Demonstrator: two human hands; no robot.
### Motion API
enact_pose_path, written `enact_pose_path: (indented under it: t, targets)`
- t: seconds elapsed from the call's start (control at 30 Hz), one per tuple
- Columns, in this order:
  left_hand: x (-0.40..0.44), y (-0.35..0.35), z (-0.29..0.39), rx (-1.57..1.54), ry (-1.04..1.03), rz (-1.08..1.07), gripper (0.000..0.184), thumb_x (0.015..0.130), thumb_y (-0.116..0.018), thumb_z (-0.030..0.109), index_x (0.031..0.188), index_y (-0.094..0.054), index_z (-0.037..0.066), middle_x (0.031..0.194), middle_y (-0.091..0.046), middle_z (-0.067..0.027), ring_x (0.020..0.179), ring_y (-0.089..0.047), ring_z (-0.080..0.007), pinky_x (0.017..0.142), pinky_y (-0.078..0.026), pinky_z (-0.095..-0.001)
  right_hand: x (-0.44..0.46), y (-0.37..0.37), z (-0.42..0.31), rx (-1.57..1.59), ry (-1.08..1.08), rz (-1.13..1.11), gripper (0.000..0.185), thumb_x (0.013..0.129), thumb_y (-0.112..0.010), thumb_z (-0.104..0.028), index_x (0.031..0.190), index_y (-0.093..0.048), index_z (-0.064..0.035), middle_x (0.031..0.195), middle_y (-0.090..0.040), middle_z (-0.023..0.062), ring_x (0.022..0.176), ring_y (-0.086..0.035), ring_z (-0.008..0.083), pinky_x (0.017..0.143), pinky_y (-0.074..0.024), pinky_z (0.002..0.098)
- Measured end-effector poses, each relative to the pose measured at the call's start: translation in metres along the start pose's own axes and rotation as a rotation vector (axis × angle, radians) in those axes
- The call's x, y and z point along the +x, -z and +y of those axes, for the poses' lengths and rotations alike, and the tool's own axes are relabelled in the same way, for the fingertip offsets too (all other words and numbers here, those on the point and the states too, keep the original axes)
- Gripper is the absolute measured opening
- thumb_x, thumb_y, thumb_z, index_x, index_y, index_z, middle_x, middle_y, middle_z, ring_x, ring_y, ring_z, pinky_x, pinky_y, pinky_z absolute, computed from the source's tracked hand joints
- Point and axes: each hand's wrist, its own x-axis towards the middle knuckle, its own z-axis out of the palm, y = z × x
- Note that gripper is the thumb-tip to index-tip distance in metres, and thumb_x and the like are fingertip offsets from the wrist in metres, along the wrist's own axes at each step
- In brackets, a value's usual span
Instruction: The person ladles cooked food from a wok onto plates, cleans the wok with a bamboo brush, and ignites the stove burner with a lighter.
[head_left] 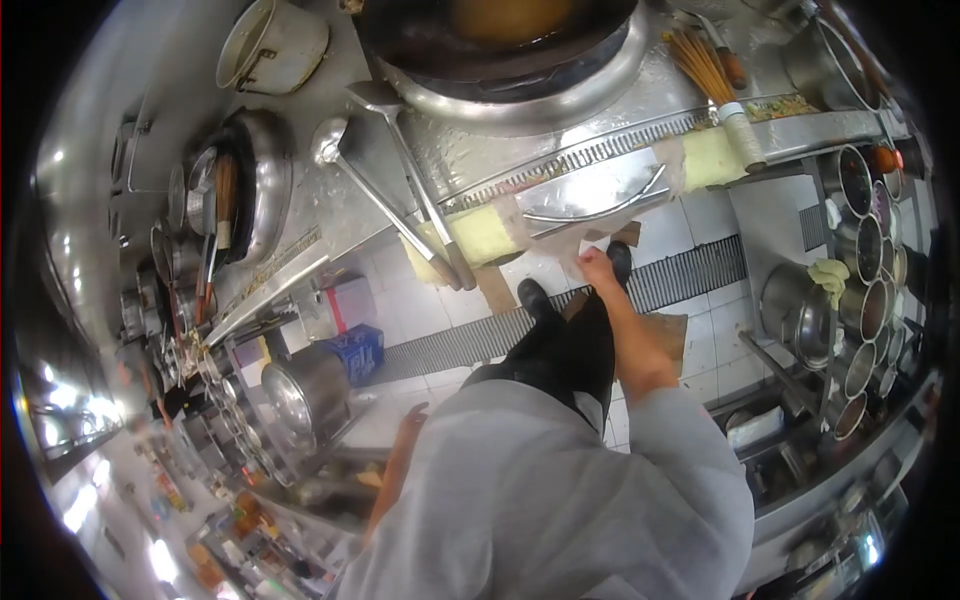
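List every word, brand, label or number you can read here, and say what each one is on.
None can be read with certainty.
Blue package on the floor: pale marks that may be lettering, too blurred to read.
Small containers at lower left: too small and blurred to tell any labels.

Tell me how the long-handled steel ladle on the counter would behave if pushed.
The silver steel ladle looks stiff, with a straight metal shaft. It would probably slide easily: the shiny metal counter looks wet. Its rounded bowl might let it rock.
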Motion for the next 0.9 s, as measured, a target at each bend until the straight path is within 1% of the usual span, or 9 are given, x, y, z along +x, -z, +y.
enact_pose_path:
  t: [0.07, 0.17, 0.33, 0.43, 0.5, 0.6, 0.73, 0.83, 0.9]
  targets:
    - [0.007, 0.003, -0.005, -0.07, -0.055, 0.004, 0.047, 0.083, -0.055, 0.003, 0.129, -0.052, 0.01, 0.086, -0.062, -0.0008, 0.076, -0.06, -0.0107, 0.06, -0.05, -0.0242, 0.021, 0.027, -0.011, -0.585, -0.148, 0.065, 0.009, 0.082, -0.064, -0.012, 0.082, -0.059, -0.0053, 0.074, -0.059, 0.0027, 0.067, -0.056, 0.0126, 0.067, -0.0502, 0.0299]
    - [-0.017, 0.01, 0.044, -0.149, 0.017, 0.082, 0.043, 0.085, -0.057, 0.006, 0.127, -0.053, 0.009, 0.088, -0.063, -0.0017, 0.076, -0.061, -0.011, 0.061, -0.05, -0.0242, 0.008, 0.032, -0.068, -0.359, -0.062, 0.349, 0.005, 0.083, -0.062, -0.011, 0.081, -0.057, -0.0089, 0.075, -0.056, 0.0006, 0.067, -0.053, 0.0119, 0.063, -0.0482, 0.0311]
    - [0.001, 0.012, 0.061, -0.06, 0.014, 0.064, 0.038, 0.088, -0.06, 0.013, 0.126, -0.055, 0.008, 0.086, -0.064, -0.0018, 0.069, -0.056, -0.0084, 0.057, -0.045, -0.0222, -0.11, -0.014, -0.158, 0.187, -0.362, -0.548, 0.003, 0.089, -0.055, -0.015, 0.087, -0.056, -0.0134, 0.076, -0.05, -0.0043, 0.068, -0.046, 0.007, 0.056, -0.0373, 0.0211]
    - [0.008, 0.008, 0.059, -0.048, -0.015, 0.03, 0.039, 0.088, -0.06, 0.014, 0.126, -0.054, 0.008, 0.082, -0.064, -0.0032, 0.067, -0.055, -0.008, 0.056, -0.044, -0.0223, -0.051, 0.008, -0.081, 0.111, -0.244, 0.23, 0.011, 0.093, -0.053, -0.015, 0.098, -0.058, -0.0068, 0.08, -0.058, 0.0028, 0.072, -0.056, 0.0132, 0.064, -0.0483, 0.0267]
    - [0.017, 0.011, 0.065, -0.036, -0.034, 0.055, 0.038, 0.089, -0.059, 0.014, 0.126, -0.055, 0.007, 0.081, -0.064, -0.0036, 0.066, -0.056, -0.008, 0.056, -0.044, -0.0226, -0.004, 0.006, -0.046, 0.242, -0.058, 0.369, 0.021, 0.092, -0.054, -0.015, 0.11, -0.054, -0.0051, 0.08, -0.062, 0.0075, 0.07, -0.06, 0.0185, 0.068, -0.0518, 0.0278]
    - [0.017, 0.024, 0.073, 0.026, 0.016, -0.018, 0.037, 0.089, -0.055, 0.013, 0.126, -0.054, 0.007, 0.08, -0.063, -0.004, 0.067, -0.057, -0.0092, 0.056, -0.047, -0.0245, 0.016, -0.022, -0.088, 0.502, -0.371, 0.257, 0.016, 0.089, -0.056, -0.015, 0.098, -0.063, -0.0029, 0.076, -0.064, 0.0117, 0.075, -0.066, 0.0223, 0.067, -0.0533, 0.0335]
    - [0.023, 0.037, 0.078, -0.056, 0.098, 0.113, 0.038, 0.089, -0.052, 0.014, 0.127, -0.052, 0.008, 0.085, -0.064, -0.0047, 0.074, -0.062, -0.0135, 0.059, -0.053, -0.0279, 0.048, -0.032, -0.057, 0.135, -0.258, 0.057, 0.023, 0.088, -0.057, -0.017, 0.106, -0.063, -0.0052, 0.083, -0.066, 0.0152, 0.086, -0.065, 0.028, 0.078, -0.0521, 0.0371]
    - [0.012, 0.033, 0.077, -0.101, 0.068, 0.088, 0.038, 0.089, -0.053, 0.015, 0.127, -0.052, 0.009, 0.09, -0.064, -0.0053, 0.077, -0.063, -0.0141, 0.059, -0.053, -0.0277, 0.043, -0.009, -0.049, -0.378, -0.106, 0.233, 0.038, 0.079, -0.067, -0.015, 0.113, -0.059, 0.0004, 0.094, -0.066, 0.0195, 0.093, -0.063, 0.0364, 0.086, -0.0492, 0.0407]
    - [0.011, 0.026, 0.118, -0.085, 0.097, 0.061, 0.038, 0.09, -0.054, 0.014, 0.128, -0.052, 0.009, 0.09, -0.064, -0.0053, 0.078, -0.062, -0.0135, 0.06, -0.053, -0.0272, 0.044, 0.006, -0.046, -0.221, 0.102, 0.49, 0.043, 0.079, -0.068, -0.014, 0.117, -0.056, 0.0017, 0.103, -0.065, 0.02, 0.1, -0.061, 0.0347, 0.089, -0.0469, 0.0386]
